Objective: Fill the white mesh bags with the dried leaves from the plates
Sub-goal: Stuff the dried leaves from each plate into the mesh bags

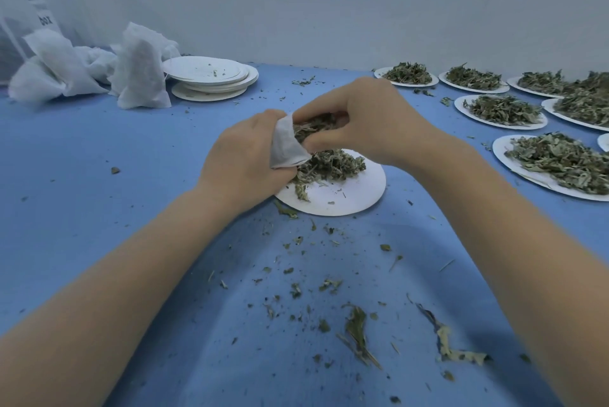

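**Leaves going into the bag, centre frame**

Head view: the left hand [245, 156] grips a white mesh bag [286, 146] above the plate [349, 196]. The right hand [365, 120], fingers curled, pinches dried leaves [313, 126] at its mouth. Filled bags [138, 74] sit upper left on the blue worktop [99, 176], loaded plates [501, 110] at right.

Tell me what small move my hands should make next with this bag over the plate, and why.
Probably push the pinch of dried leaves in your right hand down into the mesh bag that your left hand holds open. The clump sits right at the bag's mouth, and more leaves still lie on the plate below to catch spills.
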Action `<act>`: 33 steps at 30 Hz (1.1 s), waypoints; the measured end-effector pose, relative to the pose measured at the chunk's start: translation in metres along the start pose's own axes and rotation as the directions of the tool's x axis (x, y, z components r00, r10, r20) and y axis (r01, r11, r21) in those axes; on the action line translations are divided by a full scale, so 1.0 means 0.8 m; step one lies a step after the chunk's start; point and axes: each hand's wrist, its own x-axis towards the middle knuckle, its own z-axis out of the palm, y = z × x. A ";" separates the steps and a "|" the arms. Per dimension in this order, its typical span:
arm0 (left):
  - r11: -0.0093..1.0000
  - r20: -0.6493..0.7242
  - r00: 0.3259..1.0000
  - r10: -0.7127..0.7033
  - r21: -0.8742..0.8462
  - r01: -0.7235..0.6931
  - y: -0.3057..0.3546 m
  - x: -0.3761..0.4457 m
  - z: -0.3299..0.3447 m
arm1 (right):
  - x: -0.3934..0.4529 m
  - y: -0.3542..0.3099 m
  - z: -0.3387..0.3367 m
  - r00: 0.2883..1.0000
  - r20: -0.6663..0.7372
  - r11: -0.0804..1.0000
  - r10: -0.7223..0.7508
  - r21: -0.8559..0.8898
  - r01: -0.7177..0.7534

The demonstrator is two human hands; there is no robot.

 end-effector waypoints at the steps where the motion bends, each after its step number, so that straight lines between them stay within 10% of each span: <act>1: 1.000 -0.004 1.000 -0.017 0.003 0.017 -0.001 0.001 0.000 | -0.001 0.000 -0.002 1.000 0.030 0.999 -0.009 0.051 0.008; 7: 0.997 -0.050 0.998 -0.049 -0.062 0.046 -0.002 0.002 -0.001 | 0.001 0.001 -0.004 0.998 0.051 0.995 -0.032 0.093 0.027; 14: 0.999 -0.051 0.998 0.036 0.038 -0.034 0.002 0.000 -0.001 | 0.005 -0.005 0.010 0.990 0.099 0.935 -0.102 -0.330 0.129; 21: 0.997 -0.055 0.997 -0.047 0.050 0.050 0.004 0.004 0.002 | 0.003 -0.001 0.024 0.990 -0.120 0.930 0.075 0.367 -0.026; 28: 0.999 -0.089 0.996 -0.032 -0.022 0.030 0.000 0.003 0.000 | 0.004 0.001 0.038 0.988 -0.135 0.982 0.071 0.182 -0.046; 33: 0.998 -0.081 0.995 -0.053 -0.032 0.051 -0.002 0.003 0.002 | 0.003 0.001 0.027 0.995 0.102 0.996 -0.004 0.086 -0.005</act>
